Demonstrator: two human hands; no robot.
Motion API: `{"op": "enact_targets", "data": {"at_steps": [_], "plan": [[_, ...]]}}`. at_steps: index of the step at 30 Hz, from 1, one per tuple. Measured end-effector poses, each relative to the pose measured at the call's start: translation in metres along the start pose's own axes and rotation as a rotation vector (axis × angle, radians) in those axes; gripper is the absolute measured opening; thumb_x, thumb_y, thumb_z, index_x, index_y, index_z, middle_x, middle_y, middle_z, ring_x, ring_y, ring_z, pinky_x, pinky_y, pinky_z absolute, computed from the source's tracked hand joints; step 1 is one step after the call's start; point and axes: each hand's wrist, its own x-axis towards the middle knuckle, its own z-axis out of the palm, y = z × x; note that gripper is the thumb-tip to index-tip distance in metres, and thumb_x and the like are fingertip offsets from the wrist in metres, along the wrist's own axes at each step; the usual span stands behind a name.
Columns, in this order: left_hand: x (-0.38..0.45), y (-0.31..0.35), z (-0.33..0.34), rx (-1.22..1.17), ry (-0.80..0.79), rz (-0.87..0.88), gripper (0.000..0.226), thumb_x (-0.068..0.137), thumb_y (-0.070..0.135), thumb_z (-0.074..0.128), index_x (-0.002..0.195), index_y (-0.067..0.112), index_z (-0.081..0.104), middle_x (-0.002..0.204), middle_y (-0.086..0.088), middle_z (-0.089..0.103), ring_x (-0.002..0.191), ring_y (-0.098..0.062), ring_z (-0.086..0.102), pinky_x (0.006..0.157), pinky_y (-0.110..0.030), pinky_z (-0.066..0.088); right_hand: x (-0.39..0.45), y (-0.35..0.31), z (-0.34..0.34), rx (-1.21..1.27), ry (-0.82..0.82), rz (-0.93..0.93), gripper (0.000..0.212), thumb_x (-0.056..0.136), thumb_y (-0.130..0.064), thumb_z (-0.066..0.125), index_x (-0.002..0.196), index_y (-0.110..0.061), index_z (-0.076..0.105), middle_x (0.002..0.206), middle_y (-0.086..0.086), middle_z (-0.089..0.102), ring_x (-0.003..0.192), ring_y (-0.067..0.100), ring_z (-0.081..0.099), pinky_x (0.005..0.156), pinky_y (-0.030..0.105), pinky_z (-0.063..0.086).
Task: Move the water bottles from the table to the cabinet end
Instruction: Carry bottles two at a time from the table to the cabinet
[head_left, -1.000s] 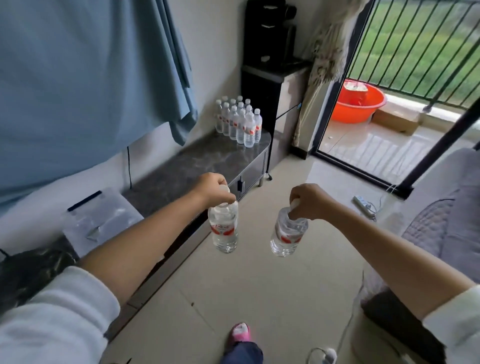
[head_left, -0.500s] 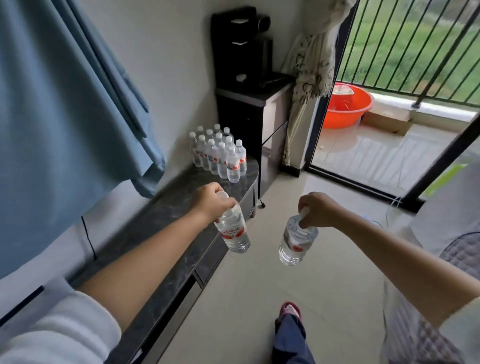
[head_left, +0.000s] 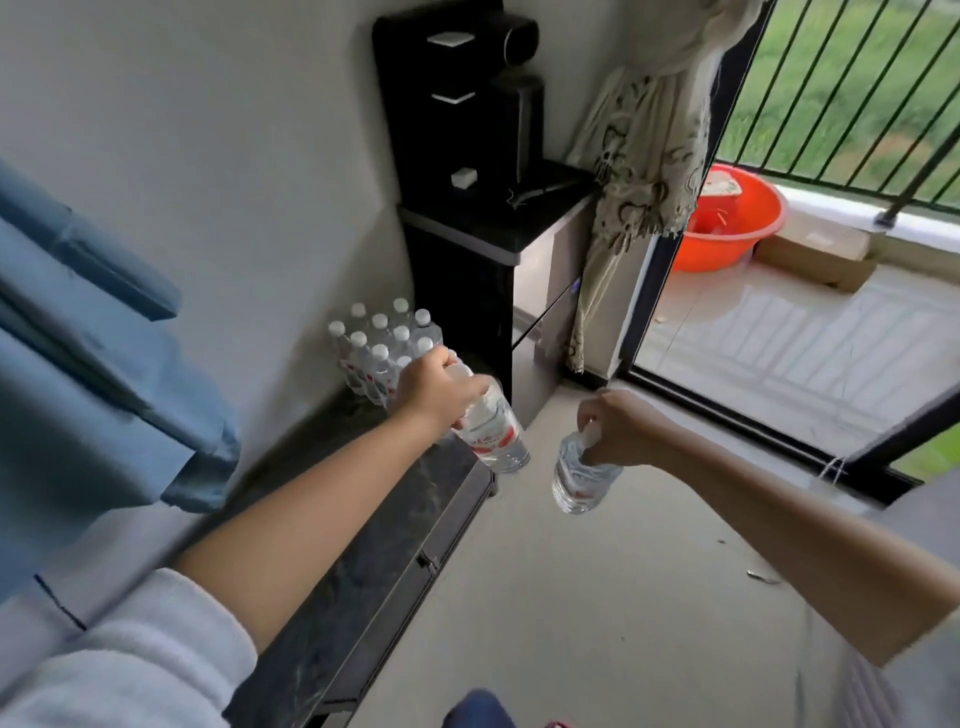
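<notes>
Bottles fill both my hands: left hand (head_left: 434, 388) grips a tilted bottle (head_left: 493, 428) beside the bottle cluster (head_left: 382, 345) on the cabinet (head_left: 374, 561), right hand (head_left: 618, 428) pinches another bottle (head_left: 579, 475) right of it.

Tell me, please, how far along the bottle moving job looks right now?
Done: a cluster of water bottles already stands at the far end of the dark cabinet top. In hand: the left hand and right hand each hold one bottle. Left: setting these two down beside the cluster.
</notes>
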Motion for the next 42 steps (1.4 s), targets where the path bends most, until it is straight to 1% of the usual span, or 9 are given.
{"op": "enact_targets", "data": {"at_steps": [4,8,13,21,24,28,34,37,42], "plan": [[0.072,0.011,0.011,-0.059,0.045,0.015,0.033,0.079,0.021,0.064,0.059,0.021,0.038,0.063,0.004,0.048,0.032,-0.006,0.051,0.037,-0.015,0.035,0.062,0.012,-0.023,0.043,0.04,0.045,0.031,0.074,-0.015,0.065,0.105,-0.009,0.065,0.097,0.006,0.05,0.097,0.026,0.055,0.068,0.022,0.035],[0.156,0.018,0.014,-0.052,0.02,0.023,0.029,0.08,0.021,0.061,0.062,0.021,0.039,0.07,-0.001,0.052,0.05,-0.016,0.054,0.039,-0.018,0.036,0.131,0.016,-0.039,0.086,0.054,0.09,0.033,0.073,-0.016,0.068,0.106,-0.011,0.065,0.114,0.009,0.059,0.103,0.026,0.057,0.07,0.023,0.037],[0.249,0.013,0.011,-0.011,-0.054,0.005,0.028,0.083,0.022,0.06,0.065,0.019,0.039,0.07,0.0,0.052,0.053,-0.019,0.055,0.035,-0.017,0.038,0.203,0.012,-0.047,0.08,-0.018,0.121,0.036,0.075,-0.009,0.063,0.111,-0.01,0.063,0.103,0.006,0.048,0.086,0.016,0.043,0.056,0.022,0.034],[0.349,-0.026,0.029,0.164,-0.082,-0.084,0.025,0.08,0.021,0.06,0.066,0.017,0.04,0.063,0.004,0.046,0.069,-0.025,0.055,0.049,-0.026,0.034,0.302,0.006,-0.033,0.148,-0.094,0.13,0.036,0.078,-0.005,0.062,0.114,-0.009,0.062,0.099,0.001,0.035,0.086,0.018,0.043,0.072,0.023,0.04],[0.375,-0.05,0.048,0.214,-0.084,-0.153,0.018,0.079,0.023,0.061,0.078,0.014,0.046,0.082,-0.004,0.056,0.078,-0.029,0.059,0.064,-0.03,0.039,0.338,0.007,-0.018,0.164,-0.157,0.113,0.038,0.079,-0.005,0.062,0.117,-0.008,0.061,0.1,0.001,0.033,0.104,0.029,0.054,0.084,0.027,0.046],[0.402,-0.079,0.073,0.204,-0.135,-0.28,0.024,0.076,0.022,0.06,0.065,0.021,0.039,0.099,-0.015,0.065,0.081,-0.035,0.066,0.075,-0.042,0.056,0.376,0.011,0.005,0.169,-0.218,0.12,0.039,0.081,-0.002,0.058,0.12,-0.01,0.06,0.114,0.01,0.044,0.112,0.03,0.054,0.085,0.026,0.045],[0.42,-0.107,0.093,0.268,-0.212,-0.449,0.012,0.084,0.018,0.056,0.078,0.012,0.047,0.101,-0.009,0.064,0.086,-0.033,0.071,0.07,-0.029,0.051,0.409,0.014,0.035,0.111,-0.309,0.006,0.038,0.084,-0.002,0.052,0.122,-0.008,0.058,0.131,0.011,0.046,0.116,0.026,0.052,0.088,0.028,0.044],[0.425,-0.121,0.103,0.303,-0.245,-0.501,0.025,0.082,0.019,0.058,0.101,0.004,0.054,0.112,-0.015,0.063,0.093,-0.035,0.069,0.086,-0.037,0.056,0.42,0.018,0.047,0.071,-0.36,-0.043,0.035,0.084,-0.003,0.051,0.118,-0.005,0.059,0.127,0.012,0.047,0.112,0.029,0.055,0.088,0.033,0.046],[0.431,-0.134,0.115,0.318,-0.203,-0.551,0.031,0.08,0.018,0.058,0.106,0.001,0.055,0.108,-0.021,0.067,0.095,-0.038,0.068,0.084,-0.041,0.057,0.434,0.023,0.054,0.07,-0.375,-0.08,0.039,0.085,-0.004,0.053,0.123,-0.008,0.056,0.13,0.011,0.044,0.112,0.03,0.053,0.09,0.031,0.043]]}}
